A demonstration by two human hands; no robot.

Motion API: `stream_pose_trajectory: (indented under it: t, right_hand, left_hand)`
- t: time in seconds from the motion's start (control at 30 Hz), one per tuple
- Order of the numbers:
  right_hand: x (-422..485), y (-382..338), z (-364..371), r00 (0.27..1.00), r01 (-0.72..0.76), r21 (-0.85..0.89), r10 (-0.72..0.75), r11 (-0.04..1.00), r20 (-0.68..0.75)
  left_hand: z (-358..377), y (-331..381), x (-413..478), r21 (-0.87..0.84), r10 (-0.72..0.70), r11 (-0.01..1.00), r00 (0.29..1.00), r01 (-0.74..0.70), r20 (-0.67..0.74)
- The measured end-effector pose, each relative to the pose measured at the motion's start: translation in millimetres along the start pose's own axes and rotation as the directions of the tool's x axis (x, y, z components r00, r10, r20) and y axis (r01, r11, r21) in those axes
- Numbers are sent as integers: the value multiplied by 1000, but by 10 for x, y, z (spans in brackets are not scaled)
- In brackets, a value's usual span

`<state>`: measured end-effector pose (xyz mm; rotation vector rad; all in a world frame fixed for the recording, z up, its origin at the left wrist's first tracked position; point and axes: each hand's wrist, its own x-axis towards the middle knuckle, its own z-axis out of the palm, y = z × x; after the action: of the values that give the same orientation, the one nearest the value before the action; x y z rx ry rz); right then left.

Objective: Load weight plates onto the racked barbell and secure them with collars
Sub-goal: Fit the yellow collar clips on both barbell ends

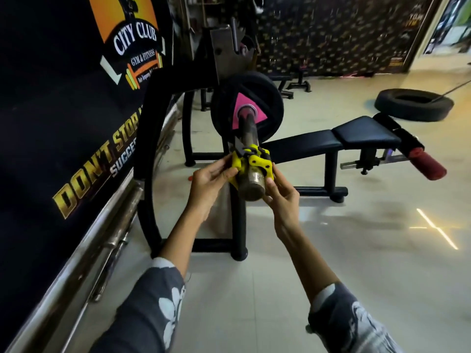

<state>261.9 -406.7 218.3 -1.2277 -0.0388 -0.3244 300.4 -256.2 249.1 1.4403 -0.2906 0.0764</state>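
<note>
Left hand (pixel 207 182) and right hand (pixel 283 197) both pinched the collar (pixel 260 163) around the bar (pixel 248 131) tip. Plate (pixel 265 98) sat further in, well apart.

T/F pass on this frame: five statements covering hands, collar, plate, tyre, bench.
1. The left hand and right hand both hold the yellow collar. True.
2. The collar sits flush against the weight plate. False: it is near the tip of the barbell sleeve, with bare sleeve between them.
3. The plate on the bar is black with a pink triangle. True.
4. The tyre stands upright. False: it lies flat on the floor.
5. The bench pad is red. False: it is black.
</note>
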Motion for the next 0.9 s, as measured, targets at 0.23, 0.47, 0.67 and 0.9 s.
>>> stream_pose_trajectory:
  t: [0.23,0.47,0.67,0.9]
  right_hand:
    - [1008,-32,24,999,48,-404,-52,913,1]
    - [2019,181,68,997,-4,-416,-29,910,-72]
    - [2263,411,5,997,61,-351,-70,934,-13]
    - [2285,129,-44,984,-150,-202,167,968,66]
  left_hand:
    - [37,-91,1113,223,51,974,999,-49,-1]
    - [137,-253,2061,238,3,971,984,40,-179]
    - [88,-101,2385,602,177,795,976,-68,-124]
    - [168,473,2648,949,103,132,956,-287,275]
